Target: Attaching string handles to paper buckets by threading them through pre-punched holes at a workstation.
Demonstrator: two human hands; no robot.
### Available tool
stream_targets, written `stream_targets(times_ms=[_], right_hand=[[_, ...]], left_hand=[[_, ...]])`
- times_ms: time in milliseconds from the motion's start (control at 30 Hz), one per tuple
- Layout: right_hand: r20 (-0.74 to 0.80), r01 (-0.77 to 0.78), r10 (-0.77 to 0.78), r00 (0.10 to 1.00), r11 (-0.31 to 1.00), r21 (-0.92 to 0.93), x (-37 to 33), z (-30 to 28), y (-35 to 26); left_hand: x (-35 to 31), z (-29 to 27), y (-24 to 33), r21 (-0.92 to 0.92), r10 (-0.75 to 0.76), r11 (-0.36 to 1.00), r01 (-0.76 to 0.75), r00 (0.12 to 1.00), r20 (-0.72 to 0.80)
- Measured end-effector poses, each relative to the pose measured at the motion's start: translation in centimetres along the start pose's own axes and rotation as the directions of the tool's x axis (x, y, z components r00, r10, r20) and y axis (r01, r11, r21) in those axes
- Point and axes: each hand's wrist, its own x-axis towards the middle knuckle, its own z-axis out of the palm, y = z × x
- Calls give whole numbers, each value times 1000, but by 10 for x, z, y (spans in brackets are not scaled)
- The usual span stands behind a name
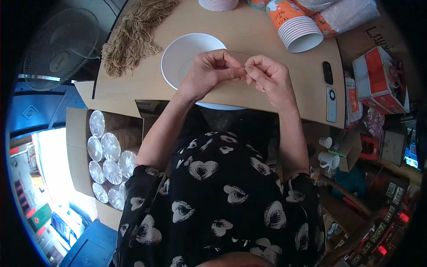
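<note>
Over the table [307, 95], my left hand [211, 73] and my right hand [271, 80] meet with their fingertips pinched together. Whatever lies between the fingertips is too thin and small to make out. Behind my left hand is a white round bowl [171, 60], partly covered by that hand. A thick bundle of tan twisted cords [129, 42] lies left of the bowl, at the table's far left.
Stacked paper cups [291, 26], some orange-printed, lie at the far right. A black object [327, 72] and a white remote control [331, 103] rest by the right edge. At left are a cardboard box [79, 151] of wrapped cup stacks and a fan [62, 49].
</note>
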Motion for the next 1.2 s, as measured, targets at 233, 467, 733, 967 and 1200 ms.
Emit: stream_targets(times_ms=[233,467,733,967,1200], right_hand=[[-13,-52,55,998,987,149,-3,-6,9],[-33,-15,18,999,995,95,-2,-4,3],[-57,13,-9,998,998,63,-1,0,6],[-129,32,-21,991,996,86,-1,1,6],[-175,57,-46,984,997,60,-5,-2,7]], left_hand=[[3,4,-4,-37,-49,998,49,999,2],[3,2,-1,-75,-54,996,55,998,21],[0,1,2,-87,-87,992,89,996,27],[-1,2,12,-73,-143,987,143,990,5],[-2,4,13,15,-80,997,80,997,15]])
